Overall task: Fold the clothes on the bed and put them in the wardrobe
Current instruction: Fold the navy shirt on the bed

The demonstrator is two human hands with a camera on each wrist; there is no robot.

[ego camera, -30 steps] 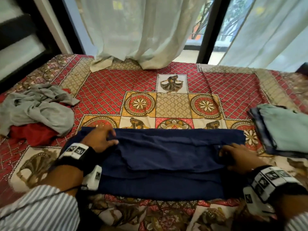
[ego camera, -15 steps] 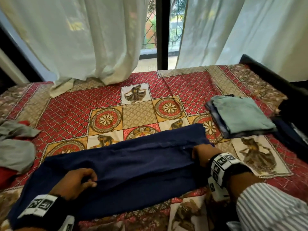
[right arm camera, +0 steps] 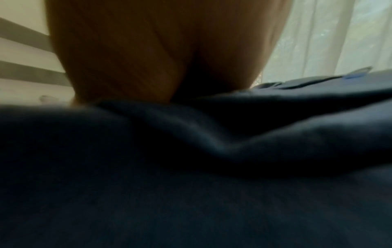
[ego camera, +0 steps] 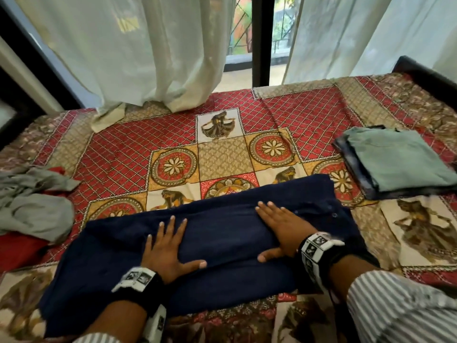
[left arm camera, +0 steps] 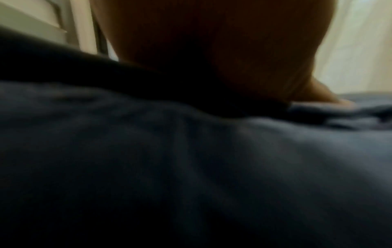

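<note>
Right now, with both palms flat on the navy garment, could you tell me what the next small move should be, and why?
Probably take one end and fold it across. The navy garment lies as a long band, both the left hand and the right hand press it flat, and the folded stack beside it is far more compact.

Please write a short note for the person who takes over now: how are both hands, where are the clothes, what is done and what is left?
Left hand: open, flat on the navy garment.
Right hand: open, flat on the same garment.
Navy garment: lies across the near part of the bed, folded into a long band, not yet compact.
Done: folded stack at the right.
Left: finish the navy garment; fold the grey cloth and the red one under it at the left; carry everything to the wardrobe, which is not in view.
</note>
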